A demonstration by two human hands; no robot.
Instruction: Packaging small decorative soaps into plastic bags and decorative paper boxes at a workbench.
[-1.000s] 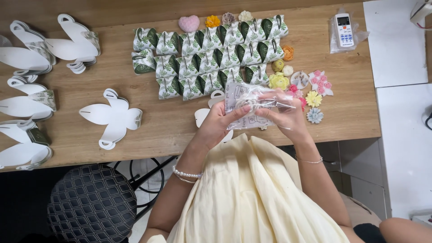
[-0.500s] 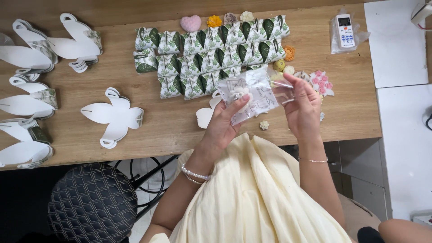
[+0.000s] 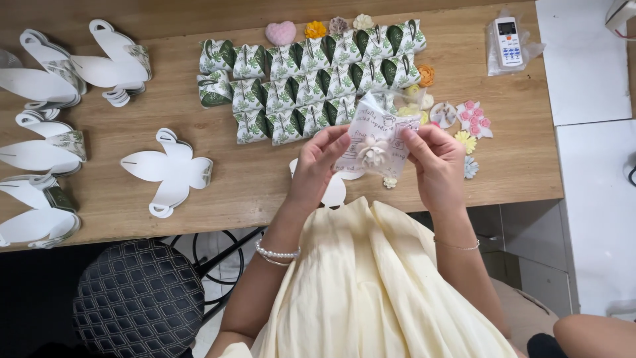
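Left hand (image 3: 322, 159) pinches left edge of small clear bag (image 3: 377, 136), right hand (image 3: 434, 162) pinches right edge; bag held up over near edge of bench (image 3: 265, 185). White flower piece (image 3: 372, 154) sits inside bag, low in middle. Advice: keep both grips on edges, hold mouth upward so flower stays at bottom. Behind on bench: rows of green leaf-print boxes (image 3: 311, 79), all closed, contents hidden. Loose small flowers (image 3: 467, 122) lie right of bag.
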